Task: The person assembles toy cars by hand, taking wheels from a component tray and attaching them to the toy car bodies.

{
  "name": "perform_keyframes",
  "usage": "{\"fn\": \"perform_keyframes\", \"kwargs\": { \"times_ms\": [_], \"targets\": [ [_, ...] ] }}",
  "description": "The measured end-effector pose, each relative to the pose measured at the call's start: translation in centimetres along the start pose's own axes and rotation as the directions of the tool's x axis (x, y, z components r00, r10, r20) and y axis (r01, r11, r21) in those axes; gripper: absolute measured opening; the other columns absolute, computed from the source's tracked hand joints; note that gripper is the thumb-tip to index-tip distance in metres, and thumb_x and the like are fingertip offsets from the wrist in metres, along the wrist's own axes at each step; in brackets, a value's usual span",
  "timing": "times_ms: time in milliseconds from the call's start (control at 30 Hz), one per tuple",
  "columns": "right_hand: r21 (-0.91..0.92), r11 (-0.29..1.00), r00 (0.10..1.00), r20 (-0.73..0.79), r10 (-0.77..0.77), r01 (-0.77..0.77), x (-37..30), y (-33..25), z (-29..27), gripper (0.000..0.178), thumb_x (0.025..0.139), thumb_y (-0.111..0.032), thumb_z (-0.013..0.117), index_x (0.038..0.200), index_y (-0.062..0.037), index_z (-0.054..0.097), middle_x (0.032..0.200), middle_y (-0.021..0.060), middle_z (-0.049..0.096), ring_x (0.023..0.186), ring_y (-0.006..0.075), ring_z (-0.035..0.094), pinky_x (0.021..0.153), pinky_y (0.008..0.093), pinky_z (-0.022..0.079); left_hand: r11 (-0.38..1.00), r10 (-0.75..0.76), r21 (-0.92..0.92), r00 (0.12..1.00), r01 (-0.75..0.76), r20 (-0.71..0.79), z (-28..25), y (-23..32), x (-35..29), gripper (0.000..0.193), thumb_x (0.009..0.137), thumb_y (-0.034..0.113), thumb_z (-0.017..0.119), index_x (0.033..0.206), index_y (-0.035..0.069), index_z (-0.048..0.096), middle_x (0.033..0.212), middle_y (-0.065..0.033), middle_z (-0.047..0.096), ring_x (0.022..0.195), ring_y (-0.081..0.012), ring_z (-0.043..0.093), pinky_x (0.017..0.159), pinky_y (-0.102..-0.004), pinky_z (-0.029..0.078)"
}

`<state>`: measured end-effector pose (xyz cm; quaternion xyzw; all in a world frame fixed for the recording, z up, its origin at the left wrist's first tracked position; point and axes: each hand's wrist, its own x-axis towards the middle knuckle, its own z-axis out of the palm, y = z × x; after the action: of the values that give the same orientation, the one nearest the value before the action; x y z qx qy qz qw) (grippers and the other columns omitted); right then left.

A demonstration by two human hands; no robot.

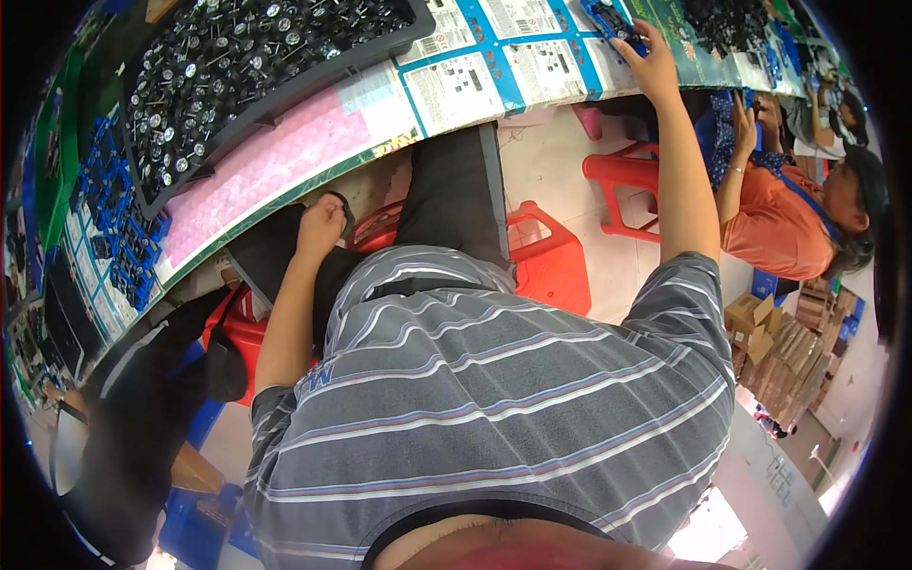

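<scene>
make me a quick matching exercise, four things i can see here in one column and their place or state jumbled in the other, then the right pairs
Column one
1. Left hand
2. Black tray
3. Right hand
4. Bubble-textured sheet

Column two
A. At a blue part, up on the table
B. Pink, lying flat
C. Filled with small dark parts that have shiny round faces
D. Over the left leg, off the table

Right pairs
1-D
2-C
3-A
4-B
</scene>
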<state>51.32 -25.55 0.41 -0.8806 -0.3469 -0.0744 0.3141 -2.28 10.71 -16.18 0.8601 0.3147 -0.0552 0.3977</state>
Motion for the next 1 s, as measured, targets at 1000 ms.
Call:
{"fn": "perform_keyframes", "kwargs": {
  "times_ms": [1000],
  "targets": [
    [0.666, 0.746, 0.871, 0.375, -0.317, -0.016, -15.0, -40.4, 10.0, 0.054, 0.075, -0.013, 0.083, 0.123, -0.0032, 0.063, 0.122, 0.0154, 0.060, 0.113, 0.0279, 0.061, 0.097, 0.0376, 0.049, -0.125, 0.207, -0.985, 0.968, -0.120, -0.145, -8.2, 15.1, -7.8, 0.031, 0.097, 0.017, 0.063, 0.124, 0.003, 0.056, 0.112, -0.0089, 0.066, 0.097, -0.0158, 0.066, 0.078, -0.0304, 0.054]
  ]
}}
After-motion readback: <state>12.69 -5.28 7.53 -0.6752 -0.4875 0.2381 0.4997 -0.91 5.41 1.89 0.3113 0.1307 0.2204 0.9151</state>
